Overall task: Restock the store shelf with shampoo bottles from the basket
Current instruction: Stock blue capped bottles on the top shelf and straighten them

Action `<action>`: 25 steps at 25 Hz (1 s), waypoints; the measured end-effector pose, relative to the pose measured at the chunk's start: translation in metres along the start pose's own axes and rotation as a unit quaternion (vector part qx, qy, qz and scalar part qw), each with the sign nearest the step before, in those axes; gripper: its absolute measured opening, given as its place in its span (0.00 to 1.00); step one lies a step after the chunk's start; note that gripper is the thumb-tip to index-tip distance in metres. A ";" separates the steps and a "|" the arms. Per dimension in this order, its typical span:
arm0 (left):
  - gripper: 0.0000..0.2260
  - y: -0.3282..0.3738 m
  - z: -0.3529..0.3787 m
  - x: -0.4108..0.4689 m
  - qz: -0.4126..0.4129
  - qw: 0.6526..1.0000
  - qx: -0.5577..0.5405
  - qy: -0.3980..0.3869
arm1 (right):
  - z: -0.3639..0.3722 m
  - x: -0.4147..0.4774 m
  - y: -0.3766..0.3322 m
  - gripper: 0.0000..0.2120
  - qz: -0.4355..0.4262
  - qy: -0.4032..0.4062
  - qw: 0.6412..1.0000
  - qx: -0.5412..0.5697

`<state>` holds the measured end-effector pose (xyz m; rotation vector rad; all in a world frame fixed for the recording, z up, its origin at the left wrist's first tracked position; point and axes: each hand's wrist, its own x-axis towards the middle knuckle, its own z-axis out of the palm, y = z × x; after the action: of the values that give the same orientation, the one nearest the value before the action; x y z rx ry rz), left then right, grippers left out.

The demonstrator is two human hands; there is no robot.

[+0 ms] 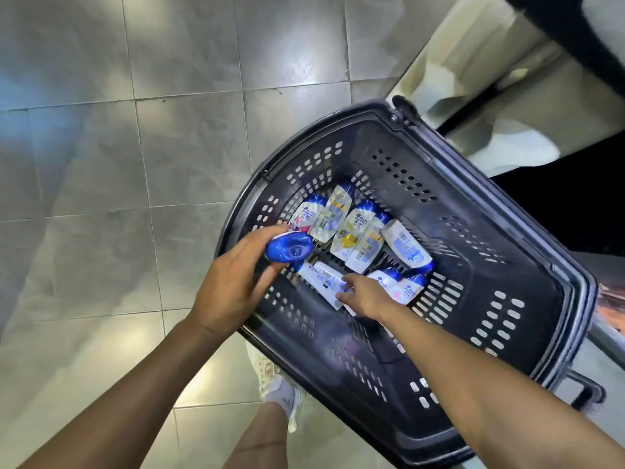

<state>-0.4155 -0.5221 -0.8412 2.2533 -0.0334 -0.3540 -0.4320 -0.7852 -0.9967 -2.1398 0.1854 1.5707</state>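
In the head view, a dark plastic basket [490, 265] with slotted walls is sitting on a grey tiled floor [135, 164], and everything here is placed against it.

The left hand [233, 282] is hovering over the basket's left rim. Its fingers and thumb are curling round a shampoo bottle [289, 250], whose blue cap is pointing up at the camera.

The right hand [363, 294] is reaching down inside the basket, near its bottom. Its fingertips are resting on a white bottle [324, 277] lying flat there. Whether the fingers are actually closing round that bottle cannot be told, since the hand is hiding the bottle's end.

The other shampoo bottles [351, 228], white with blue caps, are lying on the basket's bottom. Five are lined up side by side just beyond the two hands, and two more are lying just right of the right hand.

A pale shoe [270, 377] is showing on the floor just outside the basket's near wall.
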 end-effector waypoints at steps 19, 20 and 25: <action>0.18 0.024 -0.009 0.010 -0.099 0.990 -0.100 0.005 | -0.050 -0.058 -0.023 0.12 0.029 0.120 0.982 0.141; 0.19 0.030 -0.013 0.012 -0.109 0.989 -0.101 0.008 | -0.062 -0.076 -0.025 0.13 0.024 0.142 0.976 0.166; 0.20 0.080 -0.056 0.026 -0.122 0.985 -0.124 -0.021 | -0.129 -0.165 -0.058 0.21 -0.073 0.203 0.947 0.238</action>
<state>-0.3683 -0.5364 -0.7532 2.0058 0.2525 -0.5079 -0.3535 -0.8199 -0.7965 -1.9979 0.4766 0.8730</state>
